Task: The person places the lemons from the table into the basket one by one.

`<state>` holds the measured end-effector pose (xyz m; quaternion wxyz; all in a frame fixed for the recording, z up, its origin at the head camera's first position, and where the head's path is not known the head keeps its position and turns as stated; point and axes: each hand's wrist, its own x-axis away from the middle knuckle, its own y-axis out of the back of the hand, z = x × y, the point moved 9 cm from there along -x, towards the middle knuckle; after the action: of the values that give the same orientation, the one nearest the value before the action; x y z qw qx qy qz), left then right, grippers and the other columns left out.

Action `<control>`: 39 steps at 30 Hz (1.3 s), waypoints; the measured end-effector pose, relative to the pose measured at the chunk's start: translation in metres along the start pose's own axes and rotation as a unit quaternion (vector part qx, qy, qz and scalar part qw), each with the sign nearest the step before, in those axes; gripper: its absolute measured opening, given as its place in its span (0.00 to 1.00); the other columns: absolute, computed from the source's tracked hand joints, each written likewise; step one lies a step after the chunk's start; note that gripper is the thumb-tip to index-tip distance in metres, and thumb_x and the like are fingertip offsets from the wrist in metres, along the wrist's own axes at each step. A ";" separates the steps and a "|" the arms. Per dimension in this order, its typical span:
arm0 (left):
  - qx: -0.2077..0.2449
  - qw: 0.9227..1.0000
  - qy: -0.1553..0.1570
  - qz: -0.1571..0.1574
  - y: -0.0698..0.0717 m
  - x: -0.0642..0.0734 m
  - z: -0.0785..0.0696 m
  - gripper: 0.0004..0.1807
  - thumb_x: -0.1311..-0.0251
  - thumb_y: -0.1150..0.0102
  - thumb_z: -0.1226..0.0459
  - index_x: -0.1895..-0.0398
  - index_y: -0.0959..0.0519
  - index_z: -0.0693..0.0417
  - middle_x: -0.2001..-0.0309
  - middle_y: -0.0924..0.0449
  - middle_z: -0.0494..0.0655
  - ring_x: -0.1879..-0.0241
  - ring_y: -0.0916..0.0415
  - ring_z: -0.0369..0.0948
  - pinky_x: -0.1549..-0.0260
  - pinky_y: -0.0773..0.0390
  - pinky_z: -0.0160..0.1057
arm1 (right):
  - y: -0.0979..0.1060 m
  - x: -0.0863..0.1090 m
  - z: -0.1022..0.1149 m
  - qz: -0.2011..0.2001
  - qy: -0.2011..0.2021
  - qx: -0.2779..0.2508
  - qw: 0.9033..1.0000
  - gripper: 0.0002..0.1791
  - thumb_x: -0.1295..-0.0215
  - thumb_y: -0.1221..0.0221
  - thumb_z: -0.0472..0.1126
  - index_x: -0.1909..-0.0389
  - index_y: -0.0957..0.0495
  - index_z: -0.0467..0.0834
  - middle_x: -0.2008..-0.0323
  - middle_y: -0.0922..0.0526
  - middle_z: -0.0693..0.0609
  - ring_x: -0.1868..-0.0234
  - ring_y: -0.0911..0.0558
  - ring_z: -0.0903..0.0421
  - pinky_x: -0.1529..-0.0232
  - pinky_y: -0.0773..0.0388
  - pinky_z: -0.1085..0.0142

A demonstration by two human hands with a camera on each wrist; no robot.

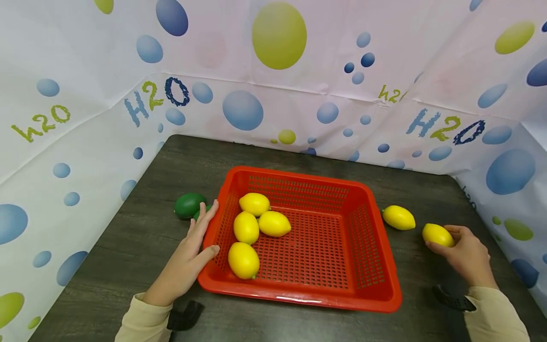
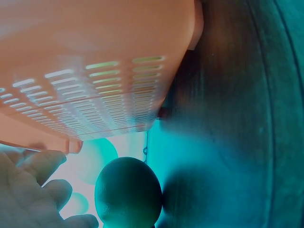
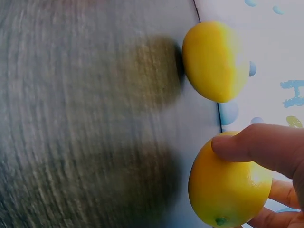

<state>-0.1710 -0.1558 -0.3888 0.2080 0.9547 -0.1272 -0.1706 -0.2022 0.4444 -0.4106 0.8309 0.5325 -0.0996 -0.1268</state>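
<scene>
My right hand holds a yellow lemon at the right of the table, thumb on one side and fingers on the other; the right wrist view shows the thumb pressed on this lemon. Just beyond it lies a second lemon, beside the basket's right wall. My left hand rests against the left rim of a red plastic basket, its fingers extended. Inside the basket, several lemons sit toward the left. Past my left fingertips is a dark green lime, with another green one mostly hidden behind the fingers.
The dark wood-grain table carries everything. A white sheet printed with bubbles hangs behind and along both sides. Black bands are worn at both wrists, near the beige sleeves.
</scene>
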 end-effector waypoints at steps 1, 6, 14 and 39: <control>-0.001 1.000 -0.001 -0.001 0.000 0.000 0.000 0.41 0.25 0.49 0.67 0.15 0.55 0.43 0.17 0.59 0.52 0.19 0.74 0.55 0.28 0.74 0.70 | 0.001 0.000 0.000 -0.002 0.002 0.000 1.000 0.45 0.34 0.33 0.53 0.34 0.39 0.21 0.38 0.34 0.17 0.48 0.29 0.24 0.51 0.40 0.32; -0.001 1.000 -0.002 -0.002 0.001 -0.001 -0.001 0.42 0.26 0.49 0.68 0.15 0.55 0.43 0.17 0.58 0.52 0.19 0.73 0.55 0.28 0.75 0.69 | 0.013 0.001 0.003 -0.020 0.016 0.004 1.000 0.46 0.35 0.32 0.53 0.34 0.38 0.21 0.40 0.31 0.18 0.53 0.25 0.26 0.58 0.29 0.38; 0.000 1.000 0.000 0.003 0.001 -0.002 -0.003 0.41 0.25 0.49 0.67 0.15 0.55 0.43 0.17 0.60 0.50 0.19 0.73 0.55 0.28 0.74 0.69 | 0.027 0.006 0.008 -0.033 0.013 -0.007 0.999 0.46 0.34 0.32 0.52 0.34 0.38 0.20 0.41 0.31 0.16 0.53 0.24 0.26 0.61 0.24 0.39; 0.007 1.000 -0.008 -0.003 0.002 0.000 -0.004 0.42 0.27 0.49 0.69 0.15 0.54 0.46 0.16 0.60 0.47 0.19 0.73 0.59 0.27 0.77 0.67 | 0.048 0.012 0.056 -0.078 0.058 -0.052 0.994 0.43 0.35 0.31 0.52 0.32 0.34 0.25 0.42 0.26 0.20 0.52 0.22 0.30 0.77 0.33 0.77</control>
<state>-0.1700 -0.1562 -0.3849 0.1997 0.9551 -0.1277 -0.1779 -0.2028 0.4120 -0.3432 0.8496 0.5009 -0.0031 -0.1653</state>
